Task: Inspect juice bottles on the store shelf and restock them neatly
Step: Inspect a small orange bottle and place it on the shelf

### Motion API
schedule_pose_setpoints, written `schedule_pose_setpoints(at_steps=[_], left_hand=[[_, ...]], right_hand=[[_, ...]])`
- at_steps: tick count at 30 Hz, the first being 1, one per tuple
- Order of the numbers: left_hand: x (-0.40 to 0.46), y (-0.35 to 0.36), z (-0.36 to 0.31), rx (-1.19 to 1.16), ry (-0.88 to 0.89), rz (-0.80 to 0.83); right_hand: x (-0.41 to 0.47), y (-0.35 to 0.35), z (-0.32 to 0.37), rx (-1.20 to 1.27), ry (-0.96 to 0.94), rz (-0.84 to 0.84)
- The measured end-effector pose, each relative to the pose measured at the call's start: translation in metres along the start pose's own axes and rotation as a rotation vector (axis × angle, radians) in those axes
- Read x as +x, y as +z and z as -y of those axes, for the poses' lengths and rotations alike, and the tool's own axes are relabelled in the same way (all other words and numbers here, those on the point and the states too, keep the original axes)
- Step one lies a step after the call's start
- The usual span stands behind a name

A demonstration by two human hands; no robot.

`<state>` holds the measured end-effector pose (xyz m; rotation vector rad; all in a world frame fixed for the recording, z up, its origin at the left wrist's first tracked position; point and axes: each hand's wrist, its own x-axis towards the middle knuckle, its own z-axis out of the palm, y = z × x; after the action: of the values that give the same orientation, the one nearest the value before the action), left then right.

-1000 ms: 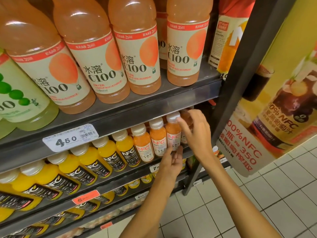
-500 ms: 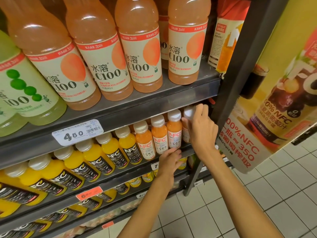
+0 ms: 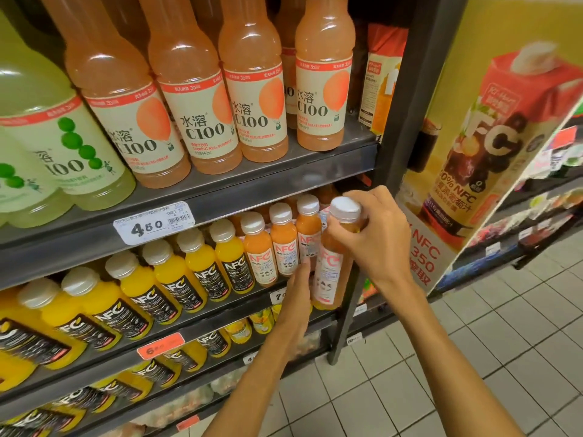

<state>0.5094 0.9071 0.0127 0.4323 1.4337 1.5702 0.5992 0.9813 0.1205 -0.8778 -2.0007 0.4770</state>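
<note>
A small orange NFC juice bottle [image 3: 331,269] with a white cap is out in front of the middle shelf's right end. My right hand [image 3: 375,234] grips it round the neck just under the cap. My left hand [image 3: 299,288] lies with straight fingers against the lower left side of that bottle's label. Behind them a row of orange NFC bottles [image 3: 284,244] stands on the shelf, and yellow NFC bottles [image 3: 195,272] continue the row to the left.
Tall peach C100 bottles [image 3: 252,99] and green ones [image 3: 60,152] fill the upper shelf [image 3: 239,197]. A dark upright post [image 3: 397,127] bounds the rack on the right, beside a yellow NFC poster [image 3: 473,146]. Lower shelves hold more yellow bottles. White tiled floor [image 3: 441,373] lies below.
My right hand has closed round the rightmost orange bottle's neck and drawn it forward off the shelf. My left hand rose slightly to touch its label. The camera has moved closer.
</note>
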Motion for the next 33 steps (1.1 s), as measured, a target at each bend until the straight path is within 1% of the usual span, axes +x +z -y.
schedule_pose_setpoints(at_steps=[2, 4, 7, 10, 12, 14, 16, 19, 21, 22, 23, 25, 27, 28, 29, 30, 32, 33], left_hand=[[-0.011, -0.007, -0.004, -0.007, 0.03, 0.048], [-0.027, -0.016, -0.004, 0.072, 0.058, 0.153], [-0.054, -0.021, -0.01, 0.172, 0.065, 0.243], [-0.078, -0.015, -0.024, 0.124, 0.006, 0.236], [-0.09, -0.013, -0.029, 0.099, -0.008, 0.242], [-0.1, -0.015, -0.035, 0.086, -0.022, 0.241], [-0.108, -0.018, -0.037, 0.116, -0.02, 0.218], [-0.111, -0.022, -0.04, 0.185, -0.001, 0.122], [-0.108, -0.022, -0.039, 0.158, -0.027, 0.065], [-0.106, -0.023, -0.039, 0.098, -0.053, 0.053], [-0.106, -0.025, -0.039, 0.026, -0.073, 0.08], [-0.108, -0.031, -0.038, -0.077, -0.095, 0.235], [-0.111, -0.034, -0.035, -0.13, -0.145, 0.364], [-0.111, -0.034, -0.032, -0.12, -0.158, 0.378], [-0.111, -0.032, -0.03, -0.091, -0.144, 0.343], [-0.11, -0.03, -0.029, -0.027, -0.114, 0.273], [-0.11, -0.02, -0.035, 0.138, -0.015, 0.11], [-0.11, -0.017, -0.037, 0.185, 0.02, 0.066]], right_hand=[[-0.003, -0.006, 0.005, 0.159, 0.016, 0.03], [-0.005, -0.006, 0.009, 0.315, 0.07, 0.079], [-0.007, -0.002, 0.013, 0.592, 0.303, 0.173], [-0.012, 0.002, 0.014, 0.845, 0.49, 0.323], [-0.015, 0.003, 0.016, 1.082, 0.574, 0.474], [-0.016, 0.004, 0.019, 1.255, 0.608, 0.574], [-0.015, 0.003, 0.022, 1.235, 0.563, 0.561], [-0.017, 0.002, 0.029, 1.101, 0.529, 0.431], [-0.019, 0.002, 0.031, 1.121, 0.548, 0.426], [-0.02, 0.0, 0.032, 1.17, 0.553, 0.451], [-0.02, -0.001, 0.034, 1.228, 0.56, 0.483], [-0.02, -0.003, 0.036, 1.36, 0.597, 0.549], [-0.022, -0.003, 0.036, 1.496, 0.624, 0.612], [-0.024, -0.002, 0.037, 1.525, 0.62, 0.629], [-0.026, -0.002, 0.038, 1.504, 0.6, 0.633], [-0.027, -0.002, 0.04, 1.424, 0.565, 0.62], [-0.028, -0.002, 0.046, 1.155, 0.494, 0.532], [-0.028, -0.002, 0.048, 1.049, 0.479, 0.473]])
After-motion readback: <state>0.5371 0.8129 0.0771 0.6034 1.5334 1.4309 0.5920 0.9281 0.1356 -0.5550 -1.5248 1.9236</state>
